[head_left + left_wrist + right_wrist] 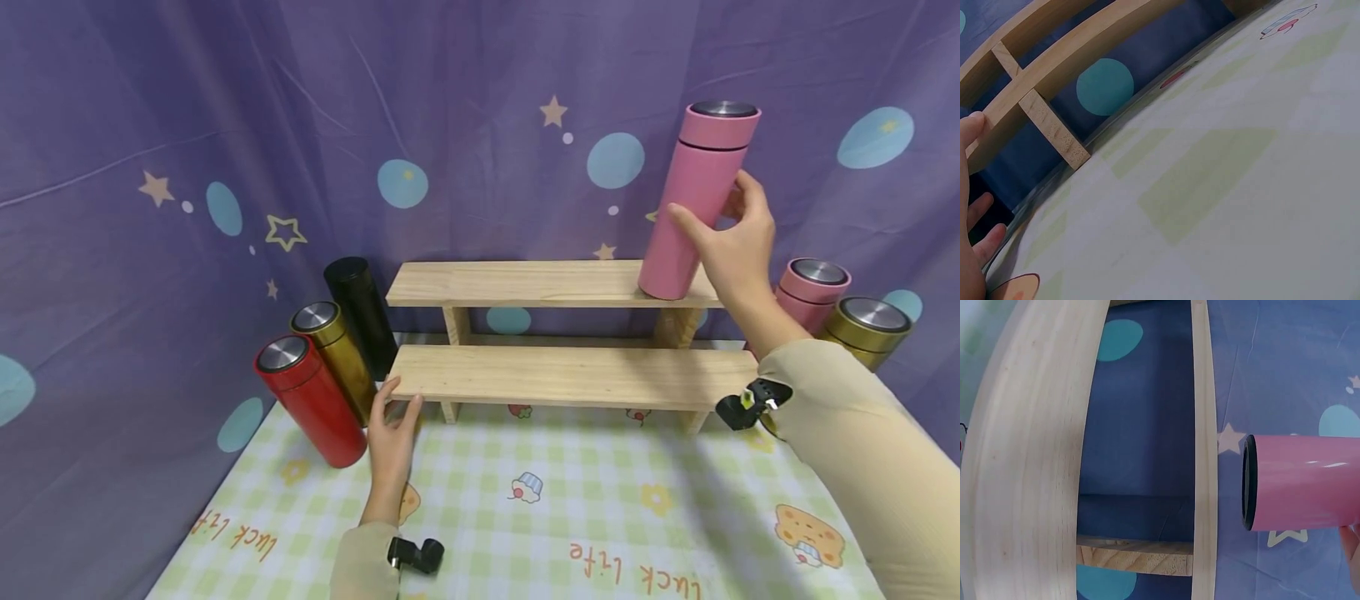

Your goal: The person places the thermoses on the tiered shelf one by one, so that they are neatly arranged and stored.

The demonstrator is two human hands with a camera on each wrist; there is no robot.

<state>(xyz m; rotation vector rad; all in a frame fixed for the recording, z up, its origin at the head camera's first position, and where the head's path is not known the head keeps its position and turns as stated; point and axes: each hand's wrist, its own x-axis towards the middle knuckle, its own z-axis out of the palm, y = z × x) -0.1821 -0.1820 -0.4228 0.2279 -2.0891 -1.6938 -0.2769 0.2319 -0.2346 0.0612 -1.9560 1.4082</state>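
Observation:
My right hand [738,242] grips a pink thermos bottle [701,192] around its body, thumb on the near side. The bottle has a steel-topped lid and tilts slightly, above the right part of the upper wooden shelf [525,282]. In the right wrist view a gap shows between the bottle's dark-rimmed base [1249,482] and the shelf board [1205,456]. At the left end of the lower shelf [570,373], my left hand [392,437] has its fingers extended, a fingertip touching the board [1007,112]. It holds nothing.
Left of the shelf stand a red thermos [315,404], a gold thermos [337,358] and a black thermos [363,317]. On the right, another pink thermos [810,292] and a gold thermos [866,329] are partly hidden by my arm. A checkered cloth [480,517] covers the table.

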